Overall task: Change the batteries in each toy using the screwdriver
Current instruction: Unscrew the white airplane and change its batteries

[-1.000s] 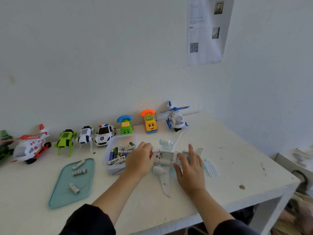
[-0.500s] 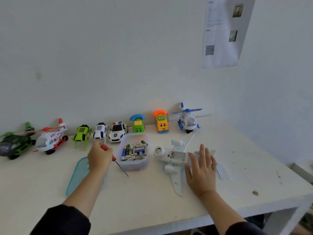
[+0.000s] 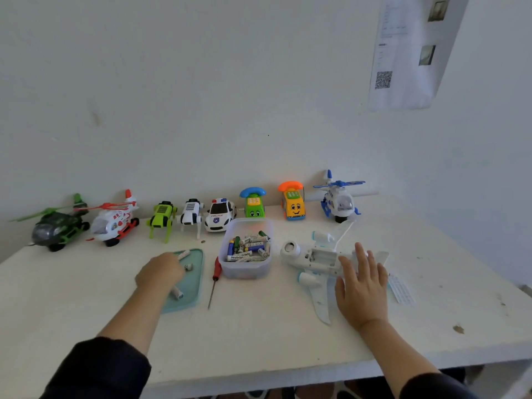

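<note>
Screwdriver [image 3: 214, 279] now dropped on table between tray [image 3: 190, 295] & battery tub [image 3: 246, 251], left hand [image 3: 159, 272] moved to tray at 9 o'clock of it, fingers curled over batteries, grip unclear; right hand [image 3: 361, 286] flat, fingers spread on plane [image 3: 313, 262] w/ compartment open, so battery swap looks next.

1. White table [image 3: 259, 335] and white wall [image 3: 201, 96].
2. Far row, left to right: dark green helicopter [image 3: 57, 226]; white helicopter with red trim [image 3: 115, 223]; lime green robot dog [image 3: 161, 217]; white robot dog with black stripes [image 3: 191, 214]; white police car [image 3: 218, 216]; green phone toy with blue handset [image 3: 253, 203]; orange-yellow phone toy with orange handset [image 3: 293, 201]; white and blue helicopter [image 3: 338, 198].
3. Pale teal tray [image 3: 193, 283].
4. Red-handled screwdriver [image 3: 216, 273].
5. Clear tub [image 3: 244, 272] holds white, blue and green batteries [image 3: 249, 246].
6. White toy plane [image 3: 316, 263], pale blue engine tips.
7. Black sleeves [image 3: 100, 370].
</note>
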